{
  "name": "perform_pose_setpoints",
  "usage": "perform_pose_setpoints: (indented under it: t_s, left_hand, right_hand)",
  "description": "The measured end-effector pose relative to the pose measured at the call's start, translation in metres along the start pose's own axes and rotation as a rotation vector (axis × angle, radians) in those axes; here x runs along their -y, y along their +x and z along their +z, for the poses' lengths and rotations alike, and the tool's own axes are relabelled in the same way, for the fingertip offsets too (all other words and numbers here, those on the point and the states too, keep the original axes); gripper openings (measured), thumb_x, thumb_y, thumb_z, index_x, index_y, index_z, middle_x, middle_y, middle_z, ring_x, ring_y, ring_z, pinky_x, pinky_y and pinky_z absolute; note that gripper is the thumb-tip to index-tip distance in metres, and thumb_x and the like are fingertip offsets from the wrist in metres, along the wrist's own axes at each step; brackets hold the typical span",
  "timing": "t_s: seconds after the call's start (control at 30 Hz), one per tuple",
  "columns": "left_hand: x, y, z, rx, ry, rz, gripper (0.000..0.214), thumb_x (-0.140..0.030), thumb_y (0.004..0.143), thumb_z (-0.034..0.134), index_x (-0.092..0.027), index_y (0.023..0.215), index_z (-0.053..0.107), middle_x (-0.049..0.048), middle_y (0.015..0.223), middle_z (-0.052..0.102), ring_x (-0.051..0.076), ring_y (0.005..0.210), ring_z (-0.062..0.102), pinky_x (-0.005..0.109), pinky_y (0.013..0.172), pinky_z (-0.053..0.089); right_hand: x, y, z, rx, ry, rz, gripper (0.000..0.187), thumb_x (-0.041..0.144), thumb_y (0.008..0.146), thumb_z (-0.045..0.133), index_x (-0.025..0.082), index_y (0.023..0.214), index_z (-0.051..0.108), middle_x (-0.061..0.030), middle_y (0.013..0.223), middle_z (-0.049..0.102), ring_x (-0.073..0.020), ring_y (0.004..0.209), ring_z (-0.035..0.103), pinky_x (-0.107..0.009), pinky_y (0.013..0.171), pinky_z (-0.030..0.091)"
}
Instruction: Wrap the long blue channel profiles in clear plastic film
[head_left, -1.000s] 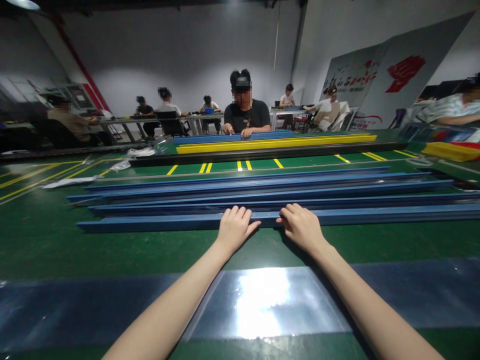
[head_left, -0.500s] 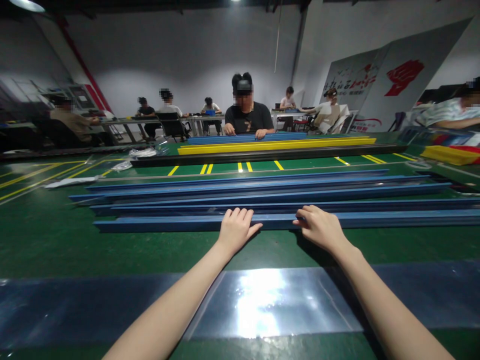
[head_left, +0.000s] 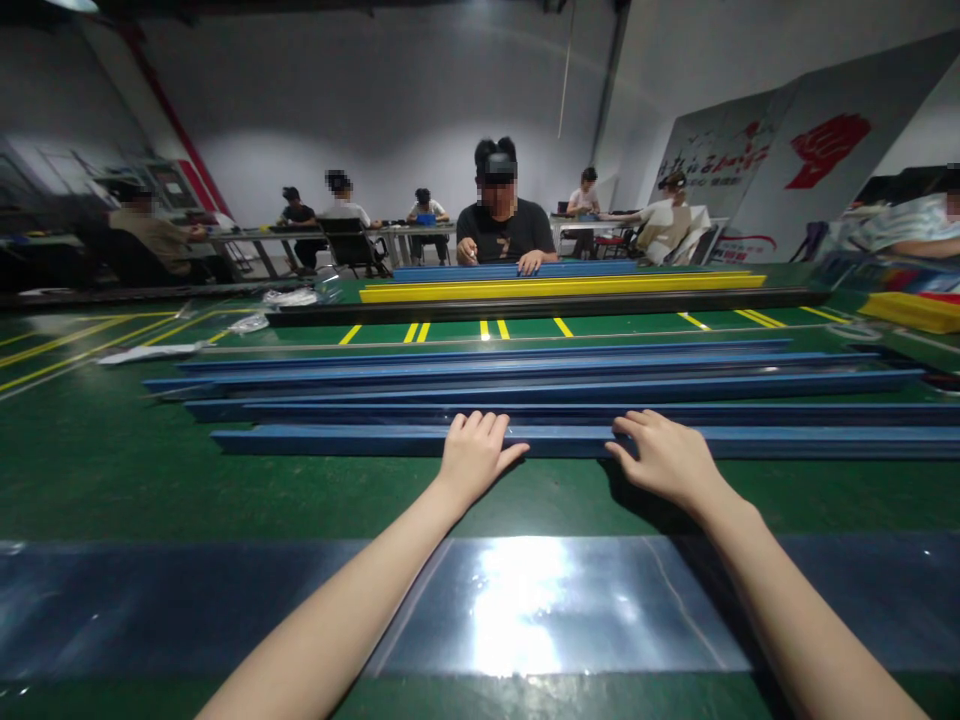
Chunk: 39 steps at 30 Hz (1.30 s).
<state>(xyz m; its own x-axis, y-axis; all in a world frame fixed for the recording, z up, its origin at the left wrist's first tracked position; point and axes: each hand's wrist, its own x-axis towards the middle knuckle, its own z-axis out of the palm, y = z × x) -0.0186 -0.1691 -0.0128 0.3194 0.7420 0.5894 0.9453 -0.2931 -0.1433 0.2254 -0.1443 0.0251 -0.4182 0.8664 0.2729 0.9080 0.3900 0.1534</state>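
The nearest long blue plastic strip [head_left: 360, 442], which looks like a channel profile, lies across the table in front of me. My left hand [head_left: 477, 455] is on it, fingers bent over its top edge and thumb stretched to the right along the near side. Farther right, my right hand [head_left: 667, 455] grips the same strip, with bent fingers over the top and the thumb in front. The fingertips of both hands are partly hidden behind the strip. Several more blue strips [head_left: 525, 392] lie just beyond, roughly parallel.
A shiny clear plastic sheet [head_left: 375, 600] spans the green table [head_left: 187, 495] under my forearms. Farther off lie a black strip [head_left: 562, 304] and yellow strips [head_left: 562, 288]. Across the table sits a co-worker [head_left: 506, 225] with both hands near blue strips. Yellow trays [head_left: 911, 312] stand at right.
The nearest strip has slid to the right, its left end too. My right hand has moved right, while my left hand stays nearly in place. The view has shifted slightly.
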Motion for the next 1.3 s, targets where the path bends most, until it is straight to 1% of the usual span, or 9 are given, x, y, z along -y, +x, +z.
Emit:
perform_pose_setpoints:
  t_s: [0.1, 0.17, 0.37, 0.47, 0.73, 0.9, 1.07, 1.17, 1.3]
  left_hand:
    - [0.0, 0.0, 0.0, 0.004, 0.003, 0.0, 0.042, -0.051, 0.083, 0.04, -0.014, 0.092, 0.058, 0.0062, 0.081, 0.062, 0.02, 0.077, 0.052, 0.031, 0.066, 0.03]
    - [0.0, 0.0, 0.001, 0.007, 0.001, 0.001, 0.041, -0.051, 0.083, 0.04, -0.014, 0.091, 0.058, 0.0059, 0.08, 0.062, 0.02, 0.076, 0.052, 0.031, 0.066, 0.03]
    - [0.0, 0.0, 0.0, 0.011, -0.012, -0.002, 0.039, -0.05, 0.083, 0.042, -0.015, 0.088, 0.058, 0.0055, 0.079, 0.062, 0.019, 0.075, 0.053, 0.031, 0.066, 0.03]
    - [-0.001, 0.0, 0.0, 0.014, -0.013, -0.005, 0.039, -0.05, 0.083, 0.041, -0.015, 0.087, 0.058, 0.0054, 0.078, 0.062, 0.019, 0.074, 0.053, 0.031, 0.066, 0.03]
    - [0.001, -0.001, 0.0, 0.013, -0.037, 0.031, 0.037, -0.047, 0.085, 0.04, -0.015, 0.09, 0.057, 0.0058, 0.079, 0.062, 0.019, 0.075, 0.053, 0.031, 0.067, 0.031]
    - [0.003, 0.0, 0.0, 0.003, -0.065, 0.1, 0.034, -0.042, 0.087, 0.038, -0.013, 0.096, 0.054, 0.0064, 0.082, 0.061, 0.018, 0.077, 0.054, 0.031, 0.068, 0.032]
    - [0.001, 0.001, -0.003, 0.024, -0.093, 0.203, 0.031, -0.037, 0.087, 0.039, -0.014, 0.104, 0.051, 0.007, 0.086, 0.059, 0.018, 0.079, 0.052, 0.031, 0.07, 0.034]
    - [-0.001, 0.001, -0.006, 0.024, -0.082, 0.199, 0.031, -0.036, 0.086, 0.039, -0.015, 0.106, 0.05, 0.0076, 0.089, 0.059, 0.019, 0.08, 0.051, 0.032, 0.071, 0.033]
    - [-0.001, 0.001, -0.006, 0.007, -0.046, 0.148, 0.032, -0.038, 0.086, 0.039, -0.015, 0.105, 0.052, 0.008, 0.093, 0.06, 0.02, 0.082, 0.051, 0.033, 0.072, 0.032]
  right_hand:
    - [0.006, 0.0, 0.002, -0.021, 0.004, -0.01, 0.03, 0.045, 0.08, 0.044, 0.019, 0.087, 0.056, -0.0061, 0.086, 0.062, -0.019, 0.08, 0.053, -0.027, 0.058, 0.03]
    - [0.012, 0.001, 0.005, -0.033, 0.012, -0.028, 0.033, 0.048, 0.08, 0.043, 0.018, 0.089, 0.055, -0.0066, 0.085, 0.062, -0.019, 0.077, 0.053, -0.027, 0.06, 0.03]
    - [0.032, 0.004, 0.018, -0.122, 0.056, -0.116, 0.029, 0.041, 0.087, 0.036, 0.017, 0.083, 0.052, -0.0062, 0.08, 0.06, -0.0183, 0.077, 0.051, -0.028, 0.065, 0.029]
    - [0.034, 0.006, 0.022, -0.128, 0.048, -0.111, 0.028, 0.039, 0.087, 0.037, 0.017, 0.076, 0.05, -0.0053, 0.075, 0.058, -0.0176, 0.072, 0.05, -0.027, 0.064, 0.028]
    - [0.03, 0.008, 0.014, -0.093, 0.031, -0.111, 0.025, 0.038, 0.085, 0.043, 0.018, 0.074, 0.053, -0.0044, 0.075, 0.059, -0.0157, 0.069, 0.051, -0.026, 0.058, 0.025]
    - [0.027, 0.008, 0.012, -0.075, 0.033, -0.124, 0.026, 0.038, 0.085, 0.042, 0.017, 0.075, 0.054, -0.0039, 0.075, 0.06, -0.0154, 0.071, 0.054, -0.026, 0.056, 0.024]
    - [0.016, 0.006, 0.011, -0.042, 0.015, -0.094, 0.027, 0.038, 0.085, 0.041, 0.018, 0.074, 0.055, -0.0038, 0.076, 0.061, -0.0156, 0.071, 0.055, -0.026, 0.053, 0.022]
    - [0.006, 0.002, 0.01, -0.016, 0.011, -0.066, 0.027, 0.039, 0.085, 0.041, 0.019, 0.072, 0.054, -0.0039, 0.076, 0.062, -0.0157, 0.071, 0.055, -0.026, 0.053, 0.022]
    - [-0.006, -0.002, 0.009, 0.001, 0.005, -0.023, 0.026, 0.038, 0.083, 0.042, 0.019, 0.073, 0.055, -0.0043, 0.079, 0.062, -0.0163, 0.071, 0.056, -0.026, 0.053, 0.023]
